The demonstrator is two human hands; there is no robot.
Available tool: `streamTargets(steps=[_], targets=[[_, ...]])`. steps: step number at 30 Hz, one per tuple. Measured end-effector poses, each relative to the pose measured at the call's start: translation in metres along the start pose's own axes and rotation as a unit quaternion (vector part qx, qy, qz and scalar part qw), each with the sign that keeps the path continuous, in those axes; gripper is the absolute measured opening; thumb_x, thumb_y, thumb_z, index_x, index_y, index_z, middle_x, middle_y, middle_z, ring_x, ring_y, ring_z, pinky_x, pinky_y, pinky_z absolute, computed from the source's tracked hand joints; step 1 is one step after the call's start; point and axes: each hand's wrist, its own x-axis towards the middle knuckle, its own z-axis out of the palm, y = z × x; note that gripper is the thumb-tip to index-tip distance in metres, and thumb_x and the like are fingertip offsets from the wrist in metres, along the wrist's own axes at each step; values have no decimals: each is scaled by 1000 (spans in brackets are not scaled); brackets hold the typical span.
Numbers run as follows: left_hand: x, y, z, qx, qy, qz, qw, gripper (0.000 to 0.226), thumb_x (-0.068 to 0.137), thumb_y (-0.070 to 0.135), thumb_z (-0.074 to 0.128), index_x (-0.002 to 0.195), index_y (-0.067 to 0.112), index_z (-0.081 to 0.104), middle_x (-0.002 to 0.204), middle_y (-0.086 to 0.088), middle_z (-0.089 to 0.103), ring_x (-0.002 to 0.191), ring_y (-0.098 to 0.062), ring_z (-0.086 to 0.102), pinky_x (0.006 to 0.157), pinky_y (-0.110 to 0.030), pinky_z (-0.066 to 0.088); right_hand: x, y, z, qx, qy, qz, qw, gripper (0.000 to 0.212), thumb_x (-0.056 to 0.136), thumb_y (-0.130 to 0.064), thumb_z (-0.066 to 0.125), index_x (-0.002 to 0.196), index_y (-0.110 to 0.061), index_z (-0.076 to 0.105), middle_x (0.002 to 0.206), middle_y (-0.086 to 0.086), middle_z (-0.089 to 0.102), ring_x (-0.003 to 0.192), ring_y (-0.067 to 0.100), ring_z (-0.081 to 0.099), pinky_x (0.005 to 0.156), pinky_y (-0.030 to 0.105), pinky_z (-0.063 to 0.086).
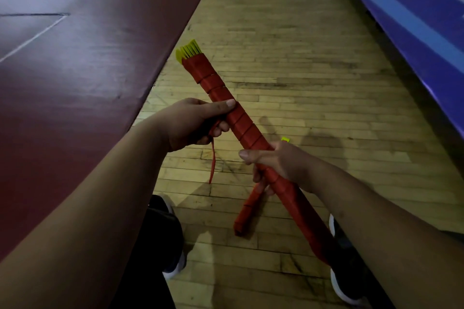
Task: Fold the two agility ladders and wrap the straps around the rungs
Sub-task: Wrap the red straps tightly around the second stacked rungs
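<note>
While one wrapped ladder [244,213] lies on the floor [313,98], our left hand [195,123] and right hand [281,160] grip the second ladder [241,128], strap end [213,163] untucked.

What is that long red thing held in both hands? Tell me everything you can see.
The held bundle is a stack of flat yellow rungs, ends fanning out at the far tip, spiral-wrapped in red strap that looks like webbing. It slants from upper left to lower right above the wooden floor. The left hand grips its middle, a loose strap tail hanging from it; the right hand grips it lower.
</note>
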Motion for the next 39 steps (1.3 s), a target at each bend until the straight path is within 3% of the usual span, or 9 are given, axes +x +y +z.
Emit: streamTargets(steps=[3,6,9,11,15,22,30,35,39], targets=[[1,1,-5,-33,-6,40,999,29,98,44,73,85,18,72,76,2,63,64,-8,53,53,-20,39,-1,-3,-7,42,-66,-19,997,69,90,-64,72,121,-2,67,96,18,75,77,31,73,77,48,60],[3,0,-9,-84,-53,95,991,38,95,49,77,79,17,64,70,2,55,59,-7,46,51,-19,38,-5,-3,-9,161,-169,-25,972,70,94,-73,54,108,-7,68,98,19,73,82,32,72,80,45,58],[4,0,-5,-87,-117,141,979,54,92,62,76,80,12,60,66,-1,48,54,-9,44,51,-20,39,-4,3,-5,269,-343,-14,900,74,90,-78,61,110,-7,64,118,23,70,107,43,73,97,57,58],[4,1,-4,-82,-140,158,974,56,93,65,72,81,11,61,67,-1,48,56,-10,44,53,-21,39,-5,2,-4,259,-389,-13,884,79,86,-75,73,125,-6,64,126,25,71,102,41,78,85,54,65],[1,3,-10,-57,-107,155,980,48,93,60,67,85,12,65,70,2,57,58,-7,49,52,-20,40,-4,0,-9,243,-345,-25,906,70,85,-70,79,125,-13,75,113,21,78,79,29,81,64,43,67],[-2,1,-23,35,-37,74,996,38,101,44,64,85,10,66,69,-3,58,59,-10,51,52,-21,41,-3,-6,-16,126,-192,13,973,60,88,-59,76,123,-11,68,101,21,75,73,29,75,60,37,63],[-3,-2,-16,66,60,-12,996,25,109,25,63,106,4,77,84,-2,77,68,-6,68,54,-20,49,8,2,-5,49,-48,22,997,51,96,-49,75,125,-8,67,92,19,75,70,30,74,64,37,60],[0,-1,-10,0,57,-85,995,45,104,48,67,116,6,74,87,-4,77,70,-9,72,53,-20,49,17,8,7,-9,47,20,999,42,90,-51,86,116,-20,71,88,15,80,66,27,74,65,40,59],[3,-9,-4,50,114,-107,987,59,94,66,72,113,10,75,81,-2,77,61,-8,69,55,-23,47,18,11,14,-74,83,6,994,44,83,-63,86,112,-31,76,87,6,82,66,21,75,69,41,62]])
